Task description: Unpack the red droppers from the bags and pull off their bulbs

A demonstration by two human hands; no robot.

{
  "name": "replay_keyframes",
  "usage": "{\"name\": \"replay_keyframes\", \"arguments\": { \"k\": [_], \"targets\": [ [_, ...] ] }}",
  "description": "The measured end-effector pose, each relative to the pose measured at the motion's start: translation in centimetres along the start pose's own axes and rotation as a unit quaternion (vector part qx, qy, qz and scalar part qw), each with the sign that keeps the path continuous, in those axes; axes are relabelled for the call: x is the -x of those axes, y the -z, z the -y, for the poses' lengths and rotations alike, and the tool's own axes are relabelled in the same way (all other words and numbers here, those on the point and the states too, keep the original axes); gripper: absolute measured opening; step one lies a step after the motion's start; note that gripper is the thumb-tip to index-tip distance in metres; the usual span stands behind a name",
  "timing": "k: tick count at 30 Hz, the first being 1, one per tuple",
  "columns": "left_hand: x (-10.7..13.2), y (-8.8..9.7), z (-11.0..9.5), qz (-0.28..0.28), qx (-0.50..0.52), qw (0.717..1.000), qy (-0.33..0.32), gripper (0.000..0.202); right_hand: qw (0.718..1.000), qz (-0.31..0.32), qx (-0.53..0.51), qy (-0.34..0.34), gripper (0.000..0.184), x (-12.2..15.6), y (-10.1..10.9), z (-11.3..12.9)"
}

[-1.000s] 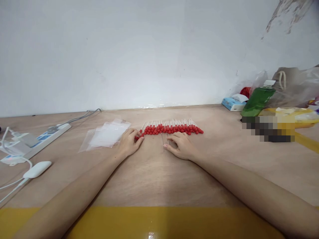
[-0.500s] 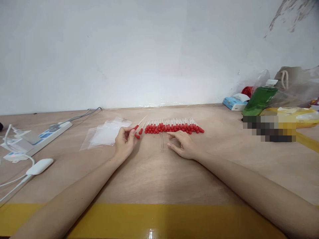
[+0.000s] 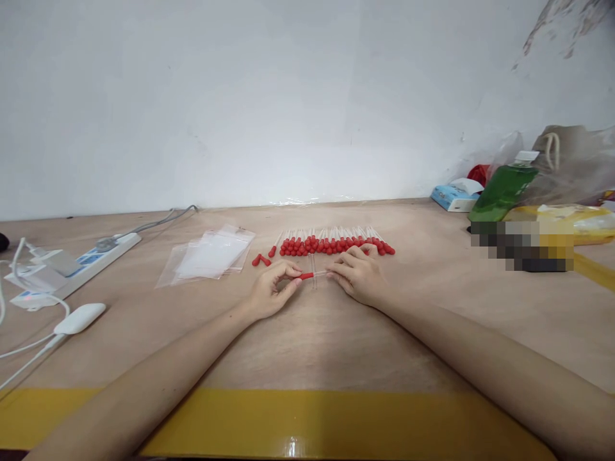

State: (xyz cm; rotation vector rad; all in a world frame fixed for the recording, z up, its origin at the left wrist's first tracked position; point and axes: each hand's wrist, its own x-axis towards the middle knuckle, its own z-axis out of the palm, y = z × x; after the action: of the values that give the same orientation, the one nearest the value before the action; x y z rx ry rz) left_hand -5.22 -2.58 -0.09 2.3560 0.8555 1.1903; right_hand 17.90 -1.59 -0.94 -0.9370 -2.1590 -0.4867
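My left hand [image 3: 276, 289] pinches the red rubber bulb of a dropper [image 3: 306, 276] between thumb and fingers. The dropper lies level, and its thin clear tube reaches right to the fingertips of my right hand [image 3: 358, 275], which are closed on its far end. Beneath the tube, two loose clear tubes [image 3: 314, 283] lie on the table. Just beyond my hands runs a row of red-bulbed droppers [image 3: 331, 246], tubes pointing away from me. Two loose red bulbs [image 3: 262, 259] rest left of the row, near one separate dropper [image 3: 273, 250].
Clear plastic bags [image 3: 211, 253] lie to the left. Farther left are a white power strip [image 3: 103, 262] with cables and a white oval device [image 3: 80, 319]. At right stand a tissue pack [image 3: 454, 197] and a green bottle [image 3: 504, 192]. Yellow tape [image 3: 288, 419] covers the front edge.
My left hand has moved right, away from the loose bulbs, and now holds a dropper by its bulb in front of the row. My right hand's fingers have closed on the tube end.
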Motion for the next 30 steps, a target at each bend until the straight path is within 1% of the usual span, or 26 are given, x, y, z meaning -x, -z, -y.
{"name": "replay_keyframes", "arguments": {
  "k": [2,5,8,11,15,20,22,24,26,28,29,30],
  "targets": [
    [-0.1,0.0,-0.3,0.007,-0.021,1.0,0.016,0.012,0.999,0.02,-0.015,0.03,0.024,0.0,0.1,0.1],
    [-0.1,-0.2,-0.6,0.031,-0.056,0.996,0.062,0.023,0.997,0.034,-0.044,0.057,0.025,-0.1,0.2,0.3],
    [-0.2,-0.4,-0.4,0.049,-0.07,0.992,0.097,0.022,0.995,0.034,-0.065,0.071,0.025,-0.1,0.2,0.4],
    [-0.2,-0.3,0.2,0.052,-0.049,0.988,0.134,0.023,0.994,0.029,-0.07,0.073,0.025,-0.1,0.1,0.4],
    [-0.3,0.0,0.7,0.074,0.011,0.981,0.18,0.028,0.995,0.015,-0.073,0.07,0.026,-0.2,0.0,0.6],
    [-0.5,0.4,1.0,0.089,0.023,0.977,0.194,0.031,0.995,0.0,-0.062,0.077,0.026,-0.2,0.2,0.9],
    [-0.4,1.0,1.4,0.071,0.03,0.976,0.205,0.032,0.996,-0.005,-0.055,0.071,0.025,0.1,0.4,0.3],
    [0.0,1.9,1.8,0.032,0.029,0.974,0.221,0.032,0.998,-0.014,-0.046,0.04,0.023,0.6,0.7,-1.0],
    [0.2,2.7,2.2,-0.005,0.008,0.972,0.236,0.031,0.998,-0.031,-0.039,-0.032,0.021,1.1,0.9,-2.3],
    [0.2,3.1,2.4,-0.03,-0.023,0.971,0.236,0.028,0.993,-0.041,-0.04,-0.108,0.021,1.4,0.8,-3.1],
    [0.1,3.2,2.3,-0.051,-0.039,0.972,0.227,0.027,0.991,-0.035,-0.043,-0.124,0.022,1.4,0.7,-3.1],
    [-0.1,3.3,2.3,-0.079,-0.056,0.972,0.215,0.027,0.991,-0.023,-0.045,-0.125,0.022,1.4,0.6,-2.9]
  ]
}}
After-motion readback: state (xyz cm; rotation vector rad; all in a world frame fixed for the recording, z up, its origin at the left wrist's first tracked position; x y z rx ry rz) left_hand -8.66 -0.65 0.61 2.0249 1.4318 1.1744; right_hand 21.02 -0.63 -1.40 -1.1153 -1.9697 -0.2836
